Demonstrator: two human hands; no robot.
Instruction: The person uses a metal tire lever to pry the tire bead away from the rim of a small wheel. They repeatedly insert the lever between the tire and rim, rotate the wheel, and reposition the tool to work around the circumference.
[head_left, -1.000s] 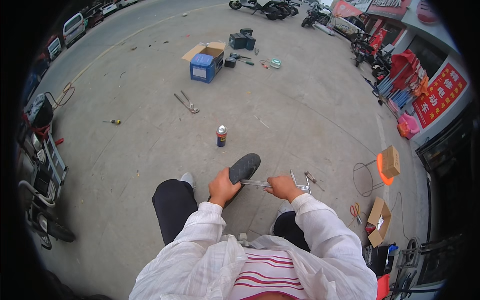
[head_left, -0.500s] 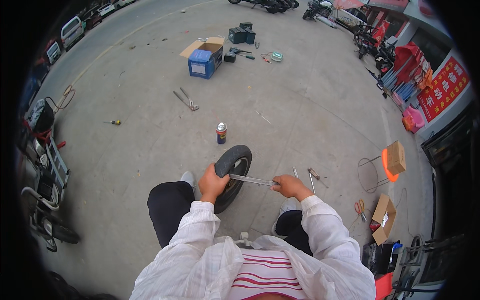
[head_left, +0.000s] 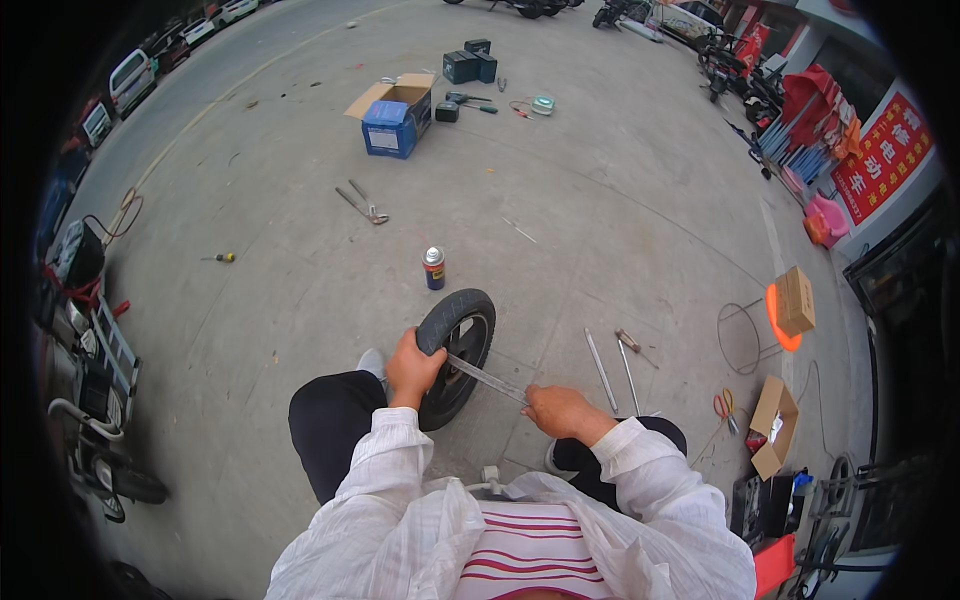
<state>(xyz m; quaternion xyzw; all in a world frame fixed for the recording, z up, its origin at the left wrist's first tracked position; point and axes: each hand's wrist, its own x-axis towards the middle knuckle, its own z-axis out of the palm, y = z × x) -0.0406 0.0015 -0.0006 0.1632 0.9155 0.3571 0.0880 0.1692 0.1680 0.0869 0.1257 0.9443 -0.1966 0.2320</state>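
Between my legs a small wheel with a black tyre (head_left: 458, 312) stands on edge, tilted, its dark rim showing. My left hand (head_left: 412, 368) grips the tyre's left side. A flat metal lever (head_left: 485, 378) runs from the wheel to my right hand (head_left: 556, 408), whose fingers are closed round its end; the far tip is at the tyre and rim, partly hidden. A spray can (head_left: 434, 270) stands just beyond the wheel. Two long metal rods (head_left: 598, 362) and a screwdriver-like tool (head_left: 634, 343) lie to the right.
Ahead are a blue box (head_left: 388, 128), batteries (head_left: 465, 68) and pliers (head_left: 362, 208). An electric bike (head_left: 105, 400) is at left. At right are an orange stool (head_left: 775, 328) bearing a carton (head_left: 795, 300), red scissors (head_left: 725, 408) and an open cardboard box (head_left: 772, 430).
The wheel has turned so that more of its rim shows. My right hand has moved down toward me, and the lever now slopes more steeply from the tyre.
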